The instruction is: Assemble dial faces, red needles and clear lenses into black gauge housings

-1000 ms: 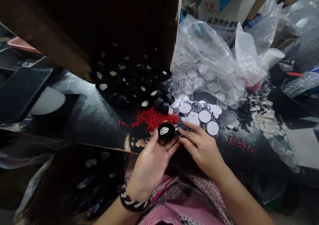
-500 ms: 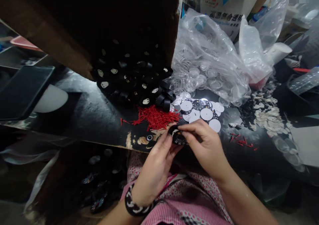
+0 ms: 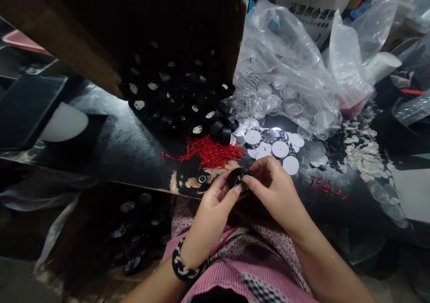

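Observation:
Both hands hold a small round black gauge housing (image 3: 237, 176) with a printed dial in it, just in front of the bench edge. My left hand (image 3: 215, 200) grips its left side, thumb on the dial face. My right hand (image 3: 270, 182) pinches it from the right, its thumb pressed on the dial; the fingertips behind are partly hidden. Beyond the hands lie a heap of red pointers (image 3: 211, 153) and a spread of round dial discs (image 3: 280, 149), some white side up, some black printed side up. A small ring-shaped part (image 3: 202, 179) sits left of the hands.
A large carton (image 3: 110, 34) on its side spills black housings (image 3: 174, 101) onto the bench. Clear round lenses (image 3: 268, 97) spill from a plastic bag (image 3: 282, 34). Light flat metal pieces (image 3: 363, 153) and a few red pointers (image 3: 325, 186) lie right. Finished-looking gauges (image 3: 132, 262) sit low left.
My left thumb has moved onto the dial face, and my right fingers have shifted from the housing's top edge to press on the dial. The view has tilted slightly.

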Motion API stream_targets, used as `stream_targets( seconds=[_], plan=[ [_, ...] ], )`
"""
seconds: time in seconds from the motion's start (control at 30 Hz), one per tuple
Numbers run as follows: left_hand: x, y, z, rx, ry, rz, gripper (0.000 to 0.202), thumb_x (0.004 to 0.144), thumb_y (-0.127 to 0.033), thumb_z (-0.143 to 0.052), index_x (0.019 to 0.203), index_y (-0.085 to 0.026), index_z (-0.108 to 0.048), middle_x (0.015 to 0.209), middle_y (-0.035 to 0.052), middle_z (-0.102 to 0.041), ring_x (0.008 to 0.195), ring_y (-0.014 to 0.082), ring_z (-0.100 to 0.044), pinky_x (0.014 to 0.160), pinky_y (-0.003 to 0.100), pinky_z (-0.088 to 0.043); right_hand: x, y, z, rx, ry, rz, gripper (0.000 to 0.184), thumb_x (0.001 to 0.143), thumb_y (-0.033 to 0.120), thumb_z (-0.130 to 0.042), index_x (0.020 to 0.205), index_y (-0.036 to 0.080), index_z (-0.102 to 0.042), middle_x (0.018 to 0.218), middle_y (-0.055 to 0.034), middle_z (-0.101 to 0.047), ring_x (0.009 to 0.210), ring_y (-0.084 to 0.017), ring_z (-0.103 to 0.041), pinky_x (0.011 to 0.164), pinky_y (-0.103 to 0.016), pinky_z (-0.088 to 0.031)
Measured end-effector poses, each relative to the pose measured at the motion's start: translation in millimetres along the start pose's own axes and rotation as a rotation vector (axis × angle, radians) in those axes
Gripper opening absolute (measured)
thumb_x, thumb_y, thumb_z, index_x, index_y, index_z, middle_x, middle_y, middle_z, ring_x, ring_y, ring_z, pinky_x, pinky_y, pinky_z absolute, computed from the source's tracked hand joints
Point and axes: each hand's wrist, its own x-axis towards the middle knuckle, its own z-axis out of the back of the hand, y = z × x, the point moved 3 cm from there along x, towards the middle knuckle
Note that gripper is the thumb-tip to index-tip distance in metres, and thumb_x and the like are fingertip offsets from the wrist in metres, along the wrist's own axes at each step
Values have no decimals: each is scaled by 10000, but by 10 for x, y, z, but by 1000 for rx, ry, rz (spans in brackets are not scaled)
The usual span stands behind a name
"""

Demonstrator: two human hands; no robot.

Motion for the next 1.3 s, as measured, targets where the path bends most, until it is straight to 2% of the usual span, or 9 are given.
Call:
stream_targets(
  seconds=[0.13,0.33,0.4,0.5,0.57,0.63,0.87,1.03,1.3],
  plan=[
    [-23,-57,12,231,-28,-66,295,870,-283,-619,1163,-249,-624,1211,33,-680,1108,210,-633,962,336,-509,12,-41,-48,123,126,-64,164,822,277,-642,952,199,-579,854,-4,-623,699,-134,-567,610,-259,-451],
    [-107,-114,328,863,12,-506,440,846,-99,-561,1197,-343,-664,1280,0,-656,1189,250,-559,1096,411,-337,-15,20,81,112,317,87,267,864,159,-538,1117,217,-603,1022,-26,-671,859,-150,-622,746,-289,-496],
    [-112,-139,420,933,61,-560,488,803,-55,-572,1159,-367,-691,1261,-9,-669,1168,274,-553,1109,440,-296,32,49,118,63,271,135,258,866,156,-531,1103,211,-617,1010,-30,-679,857,-154,-628,758,-295,-497],
    [-129,-250,507,789,-99,-471,403,793,-123,-645,1121,-350,-708,1160,8,-703,1096,271,-573,1079,400,-326,158,84,53,-166,160,195,194,863,139,-516,997,191,-645,946,-41,-683,832,-166,-622,753,-302,-471],
    [-160,-313,534,585,-277,-359,301,795,-219,-696,1080,-317,-702,1072,9,-696,1036,243,-597,1016,341,-390,233,99,-84,-375,189,209,170,865,132,-506,948,181,-646,919,-55,-683,815,-181,-616,730,-308,-441],
    [-177,-318,529,401,-340,-231,269,799,-295,-711,1065,-291,-669,1029,2,-677,997,216,-615,949,300,-439,283,106,-233,-570,243,205,136,887,166,-501,911,173,-635,890,-72,-680,782,-199,-612,688,-317,-407],
    [-108,-257,443,-59,-236,-98,240,840,-250,-663,1080,-249,-649,1136,30,-677,1109,207,-613,986,318,-465,336,104,-462,-864,271,226,111,898,198,-498,871,144,-591,838,-108,-681,736,-240,-622,657,-348,-331],
    [-75,-232,300,-298,-168,-10,231,830,-204,-654,1060,-208,-645,1169,64,-685,1195,252,-586,1028,413,-466,273,72,-385,-657,205,208,92,879,193,-520,801,182,-567,724,-34,-656,641,-176,-572,648,-316,-324],
    [11,-150,183,-308,-146,-12,226,832,-202,-657,1057,-207,-675,1182,53,-696,1200,232,-590,1064,386,-439,149,19,-346,-559,134,200,64,882,192,-544,860,192,-604,756,-35,-671,708,-190,-582,670,-306,-372]
  ],
)
